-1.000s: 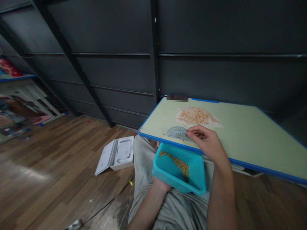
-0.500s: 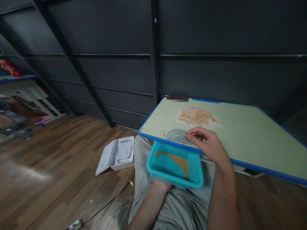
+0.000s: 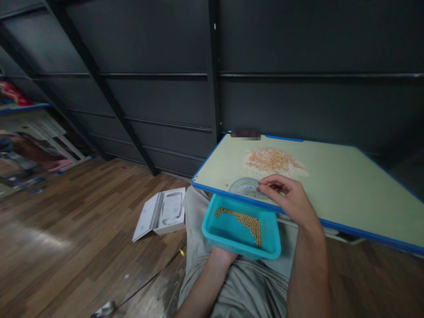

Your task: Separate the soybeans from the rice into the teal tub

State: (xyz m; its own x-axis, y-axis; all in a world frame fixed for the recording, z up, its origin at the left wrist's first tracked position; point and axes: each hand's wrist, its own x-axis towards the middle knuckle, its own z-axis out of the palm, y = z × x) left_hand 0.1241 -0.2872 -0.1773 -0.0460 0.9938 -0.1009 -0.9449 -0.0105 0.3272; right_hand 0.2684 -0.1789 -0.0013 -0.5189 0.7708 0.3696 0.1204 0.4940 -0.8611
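jutting leftward, the clear protractor [image 3: 244,187] is pinched in the right grip [image 3: 287,193].

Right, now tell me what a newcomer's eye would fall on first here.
Probably the bright turquoise rectangular plastic tray, with the left hand under it and small round tan grains inside, by the near edge of the pale green, blue-edged table. Next, likely the loose heap of orange-yellow and whitish grains lying on that table. Between heap and tray, the right hand pinches a clear semicircular plastic protractor.
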